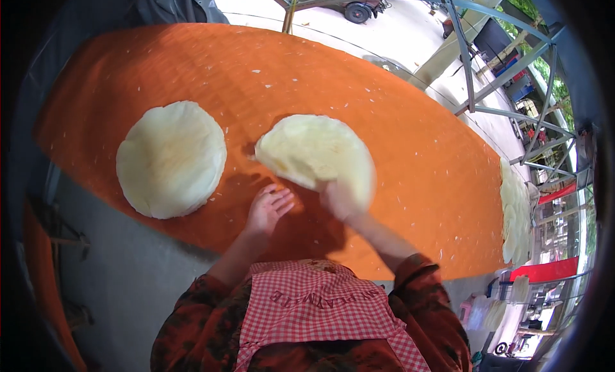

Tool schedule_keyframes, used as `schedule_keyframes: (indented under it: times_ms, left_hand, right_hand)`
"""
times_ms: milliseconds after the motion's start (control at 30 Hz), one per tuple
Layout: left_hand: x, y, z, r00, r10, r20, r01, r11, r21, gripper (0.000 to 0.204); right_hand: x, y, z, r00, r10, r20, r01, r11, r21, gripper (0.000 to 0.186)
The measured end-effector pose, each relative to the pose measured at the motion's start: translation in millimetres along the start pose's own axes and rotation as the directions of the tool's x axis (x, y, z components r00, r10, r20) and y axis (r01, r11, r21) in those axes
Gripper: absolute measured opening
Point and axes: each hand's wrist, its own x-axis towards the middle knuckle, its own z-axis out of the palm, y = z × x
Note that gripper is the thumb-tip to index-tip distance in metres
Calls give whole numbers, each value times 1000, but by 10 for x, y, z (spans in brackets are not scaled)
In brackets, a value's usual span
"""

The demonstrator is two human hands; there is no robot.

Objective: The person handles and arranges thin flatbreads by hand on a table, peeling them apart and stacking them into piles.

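A thin pale flatbread (pixel 314 148) hangs tilted over the middle of the orange table, its right part smeared by motion. My right hand (pixel 339 201) is closed on its near edge, with the fingers blurred and partly hidden. Just left of that, my left hand (pixel 270 207) is held palm up with fingers apart and nothing in it. On the left side of the table lies a round stack of flatbreads (pixel 172 159), pale with a light brown patch on top.
The orange-covered table (pixel 416 180) carries scattered pale crumbs. More flatbreads (pixel 514 215) lie at its far right edge. Metal frame bars (pixel 464 52) rise beyond the right side, and dark sheeting (pixel 173 6) hangs at the back left.
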Motion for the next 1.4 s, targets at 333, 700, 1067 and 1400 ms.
schedule_keyframes:
  times_ms: [333, 700, 1067, 1400]
  left_hand:
    - [-264, 305, -138, 985, 83, 149, -75, 995, -62, 46]
    - [68, 62, -818, 980, 44, -196, 33, 927, 375, 48]
    - [75, 262, -626, 973, 130, -192, 33, 741, 671, 59]
    - [-447, 281, -1014, 986, -123, 111, 75, 928, 365, 50]
  right_hand:
    - [152, 379, -1684, 915, 397, 71, -250, 420, 872, 34]
    - [-480, 1343, 693, 741, 542, 396, -350, -191, 917, 50]
    - [-306, 1485, 343, 857, 359, 371, -247, -344, 906, 41]
    - [-888, 1047, 664, 813, 294, 504, -451, -232, 862, 42]
